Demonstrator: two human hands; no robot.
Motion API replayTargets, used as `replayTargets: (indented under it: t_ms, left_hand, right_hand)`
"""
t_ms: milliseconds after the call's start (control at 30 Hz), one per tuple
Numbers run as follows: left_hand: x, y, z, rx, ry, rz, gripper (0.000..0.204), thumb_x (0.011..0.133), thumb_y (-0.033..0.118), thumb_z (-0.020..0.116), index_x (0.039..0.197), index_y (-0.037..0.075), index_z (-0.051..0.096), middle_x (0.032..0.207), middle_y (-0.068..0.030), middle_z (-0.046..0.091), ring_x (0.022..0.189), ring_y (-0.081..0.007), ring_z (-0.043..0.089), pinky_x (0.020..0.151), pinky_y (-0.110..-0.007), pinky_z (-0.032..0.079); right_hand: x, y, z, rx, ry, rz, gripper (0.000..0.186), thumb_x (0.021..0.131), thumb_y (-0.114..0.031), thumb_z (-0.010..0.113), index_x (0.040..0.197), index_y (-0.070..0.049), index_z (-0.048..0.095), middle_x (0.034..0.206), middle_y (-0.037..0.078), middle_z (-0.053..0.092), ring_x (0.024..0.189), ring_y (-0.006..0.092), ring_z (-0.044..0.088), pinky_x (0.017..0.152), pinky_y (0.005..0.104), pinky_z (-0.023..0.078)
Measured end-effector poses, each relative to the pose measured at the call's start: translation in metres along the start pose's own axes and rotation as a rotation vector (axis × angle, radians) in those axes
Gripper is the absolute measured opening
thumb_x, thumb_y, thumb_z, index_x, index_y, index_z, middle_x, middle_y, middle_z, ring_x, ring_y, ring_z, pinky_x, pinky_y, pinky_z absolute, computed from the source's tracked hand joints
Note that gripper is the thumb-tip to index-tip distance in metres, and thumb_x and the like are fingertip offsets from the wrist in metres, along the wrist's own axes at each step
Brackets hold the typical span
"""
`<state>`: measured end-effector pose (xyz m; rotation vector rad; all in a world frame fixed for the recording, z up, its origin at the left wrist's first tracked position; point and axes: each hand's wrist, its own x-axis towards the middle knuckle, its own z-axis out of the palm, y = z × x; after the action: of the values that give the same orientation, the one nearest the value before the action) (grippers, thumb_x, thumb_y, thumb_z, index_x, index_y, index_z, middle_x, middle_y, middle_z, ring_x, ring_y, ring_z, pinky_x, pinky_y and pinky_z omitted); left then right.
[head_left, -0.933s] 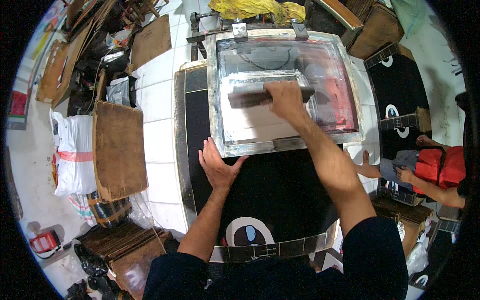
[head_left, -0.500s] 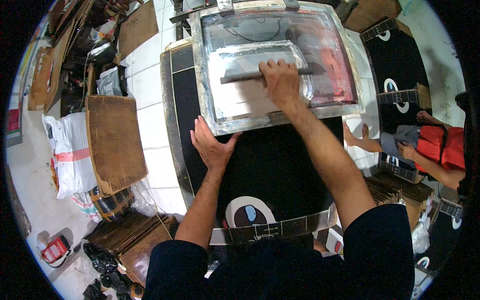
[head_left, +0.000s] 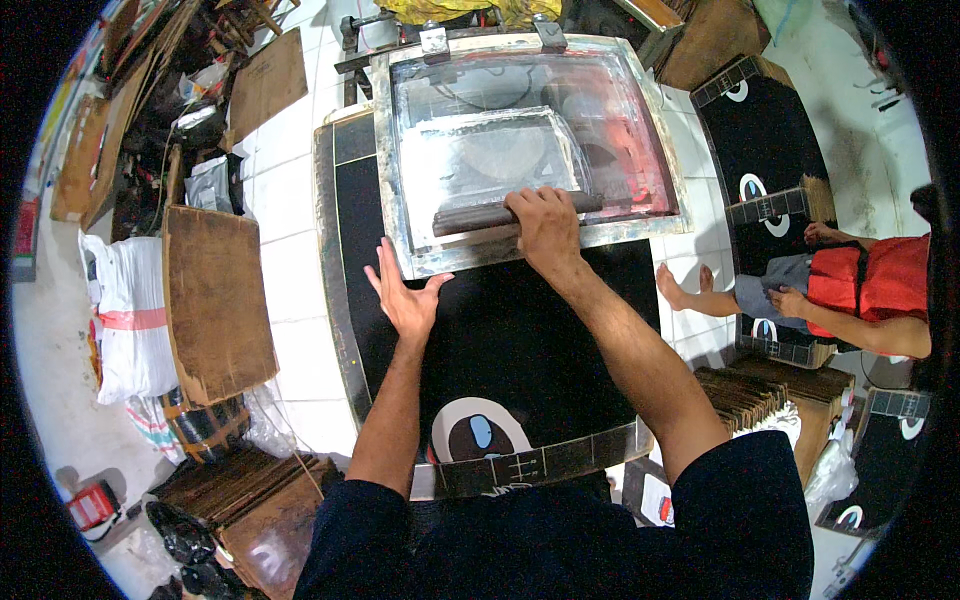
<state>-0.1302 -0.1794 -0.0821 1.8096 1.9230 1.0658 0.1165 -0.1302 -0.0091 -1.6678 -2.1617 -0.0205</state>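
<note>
A screen-printing frame (head_left: 386, 165) with a translucent mesh lies over a black panel (head_left: 530, 340), which has a printed eye (head_left: 481, 434) at its near end. My right hand (head_left: 546, 228) is closed over a dark squeegee (head_left: 468, 219), which rests across the near part of the mesh. White ink smears and a paler printed area (head_left: 500, 150) show beyond it. Beside the frame's near left corner is my left hand (head_left: 408, 300), thumb and fingers spread, holding nothing. Its fingertips are at the frame's edge; whether they touch it I cannot tell.
Two metal hinge clamps (head_left: 435, 44) hold the frame's far edge. To the right, a seated person in red (head_left: 890, 285) is near more black printed panels (head_left: 775, 130). Stacked cardboard (head_left: 740, 400) stands at near right. A brown board (head_left: 215, 300) and white sack (head_left: 135, 320) are at left.
My right hand has drawn the squeegee toward me, from the middle of the mesh to its near side. The left hand's fingers are spread wider, and the view has shifted slightly.
</note>
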Motion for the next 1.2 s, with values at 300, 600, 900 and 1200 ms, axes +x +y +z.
replayTargets:
  t_ms: [300, 600, 900, 1200]
  left_hand:
    - [-0.007, -0.004, 0.006, -0.265, 0.167, 0.145, 0.106, 0.068, 0.017, 0.097, 0.155, -0.005, 0.039, 0.155, -0.0262, 0.047, 0.140, -0.0391, 0.051, 0.114, -0.045, 0.045]
    - [-0.006, -0.002, 0.006, -0.178, 0.193, 0.168, 0.107, 0.068, 0.024, 0.098, 0.153, -0.008, 0.040, 0.152, -0.0273, 0.050, 0.139, -0.0381, 0.053, 0.114, -0.044, 0.045]
    - [-0.008, 0.000, 0.002, -0.095, 0.127, 0.113, 0.109, 0.071, 0.030, 0.096, 0.154, -0.007, 0.036, 0.152, -0.0304, 0.046, 0.140, -0.0424, 0.050, 0.114, -0.049, 0.046]
    - [-0.006, -0.003, 0.006, -0.151, 0.179, 0.186, 0.105, 0.071, 0.022, 0.096, 0.153, -0.007, 0.038, 0.151, -0.0284, 0.049, 0.138, -0.0408, 0.052, 0.113, -0.048, 0.047]
  right_hand:
    - [0.056, 0.014, -0.019, 0.037, -0.106, 0.002, 0.025, 0.083, -0.012, 0.076, 0.108, -0.014, 0.071, 0.099, 0.006, 0.071, 0.103, 0.0289, 0.065, 0.091, 0.0484, 0.045]
    - [0.048, 0.024, -0.020, 0.013, -0.259, -0.058, 0.040, 0.074, -0.018, 0.087, 0.110, -0.012, 0.070, 0.103, 0.007, 0.072, 0.103, 0.0302, 0.065, 0.089, 0.0478, 0.046]
    - [0.219, 0.086, 0.048, -0.037, -0.257, -0.032, 0.050, 0.077, -0.032, 0.084, 0.123, -0.016, 0.073, 0.114, 0.012, 0.076, 0.108, 0.0333, 0.072, 0.090, 0.0531, 0.055]
    - [0.039, 0.016, -0.004, 0.012, -0.104, -0.025, 0.028, 0.074, -0.008, 0.077, 0.101, -0.014, 0.071, 0.095, 0.006, 0.070, 0.097, 0.0301, 0.065, 0.085, 0.0486, 0.048]
